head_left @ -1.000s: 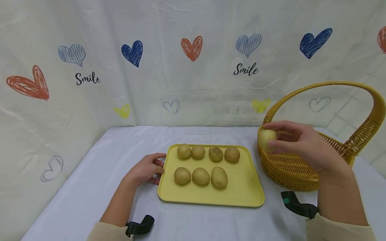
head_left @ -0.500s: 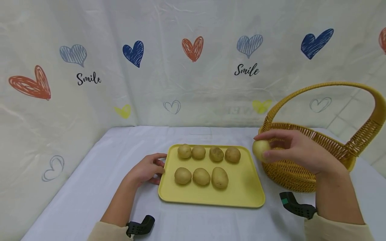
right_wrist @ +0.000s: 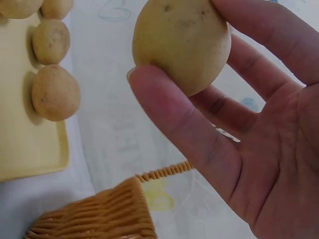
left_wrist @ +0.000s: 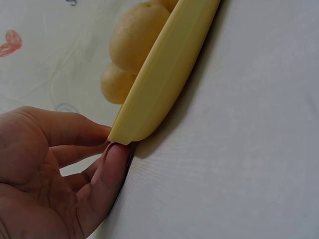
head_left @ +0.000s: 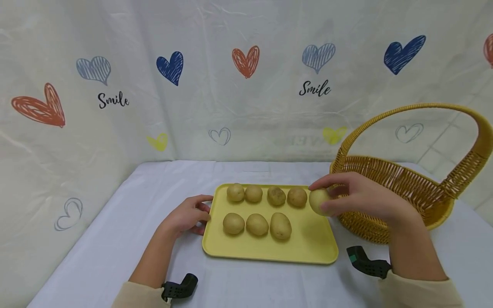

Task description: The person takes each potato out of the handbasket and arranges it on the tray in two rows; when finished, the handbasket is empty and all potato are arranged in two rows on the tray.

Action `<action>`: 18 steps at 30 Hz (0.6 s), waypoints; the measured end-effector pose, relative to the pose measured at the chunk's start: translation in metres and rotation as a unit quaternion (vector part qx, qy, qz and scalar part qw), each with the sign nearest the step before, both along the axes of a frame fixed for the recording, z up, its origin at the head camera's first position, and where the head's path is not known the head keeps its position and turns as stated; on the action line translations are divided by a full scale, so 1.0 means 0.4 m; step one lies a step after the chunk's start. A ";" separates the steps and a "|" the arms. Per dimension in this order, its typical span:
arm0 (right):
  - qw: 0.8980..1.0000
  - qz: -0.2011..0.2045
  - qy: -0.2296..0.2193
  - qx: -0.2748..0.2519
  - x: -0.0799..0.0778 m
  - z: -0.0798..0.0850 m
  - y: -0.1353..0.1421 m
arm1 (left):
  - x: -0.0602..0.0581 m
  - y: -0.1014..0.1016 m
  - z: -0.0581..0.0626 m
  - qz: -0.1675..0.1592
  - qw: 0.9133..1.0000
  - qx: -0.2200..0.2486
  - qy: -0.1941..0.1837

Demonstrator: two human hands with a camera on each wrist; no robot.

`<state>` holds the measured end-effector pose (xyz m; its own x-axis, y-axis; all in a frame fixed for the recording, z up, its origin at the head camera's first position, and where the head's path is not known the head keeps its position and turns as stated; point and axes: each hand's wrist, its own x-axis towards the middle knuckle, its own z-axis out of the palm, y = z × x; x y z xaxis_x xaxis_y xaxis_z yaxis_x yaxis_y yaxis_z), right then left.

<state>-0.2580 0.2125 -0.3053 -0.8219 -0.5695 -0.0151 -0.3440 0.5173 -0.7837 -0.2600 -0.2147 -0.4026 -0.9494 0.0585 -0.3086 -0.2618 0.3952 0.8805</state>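
My right hand point(head_left: 358, 194) holds a pale potato point(head_left: 319, 201) between thumb and fingers, over the right end of the yellow tray point(head_left: 308, 250). The right wrist view shows this potato point(right_wrist: 182, 45) up close, the thumb pressed to its lower side. At the tray's left edge, my left hand point(head_left: 189, 215) grips the rim; in the left wrist view the thumb and a finger meet at the tray's edge point(left_wrist: 159, 84). On the tray lie several potatoes in two rows: a back row with a brownish potato point(head_left: 297, 197) at its right end, and a front row ending in a longer potato point(head_left: 280, 226).
A wicker basket point(head_left: 369, 229) with a tall arched handle point(head_left: 427, 106) stands right of the tray, partly behind my right forearm. A white cloth point(head_left: 115, 239) covers the table. Behind it hangs a pale curtain point(head_left: 269, 102) printed with hearts and "Smile".
My right hand has moved left and slightly down with the potato, from beside the basket rim to over the tray's right end. The left hand stays at the tray's edge.
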 end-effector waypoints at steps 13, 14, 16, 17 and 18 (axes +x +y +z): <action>0.997 0.043 -0.058 0.022 -0.023 -0.035 -0.059 | 0.001 -0.001 0.006 0.000 1.000 -0.001 -0.004; 0.997 0.046 -0.064 0.023 -0.025 -0.039 -0.062 | 0.001 -0.001 0.006 0.000 1.000 -0.002 -0.005; 0.996 0.052 -0.074 0.027 -0.028 -0.049 -0.067 | 0.000 -0.001 0.005 0.000 1.000 -0.002 -0.005; 0.995 0.054 -0.077 0.030 -0.029 -0.053 -0.069 | 0.000 0.000 0.004 -0.001 1.000 -0.001 -0.005; 0.995 0.056 -0.080 0.033 -0.030 -0.058 -0.071 | 0.000 0.000 0.003 -0.001 1.000 -0.002 -0.005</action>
<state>-0.2699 0.1840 -0.3284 -0.7368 -0.6515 -0.1806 -0.2765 0.5341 -0.7989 -0.2602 -0.2149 -0.4013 -0.9464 0.0595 -0.3175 -0.2691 0.3989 0.8766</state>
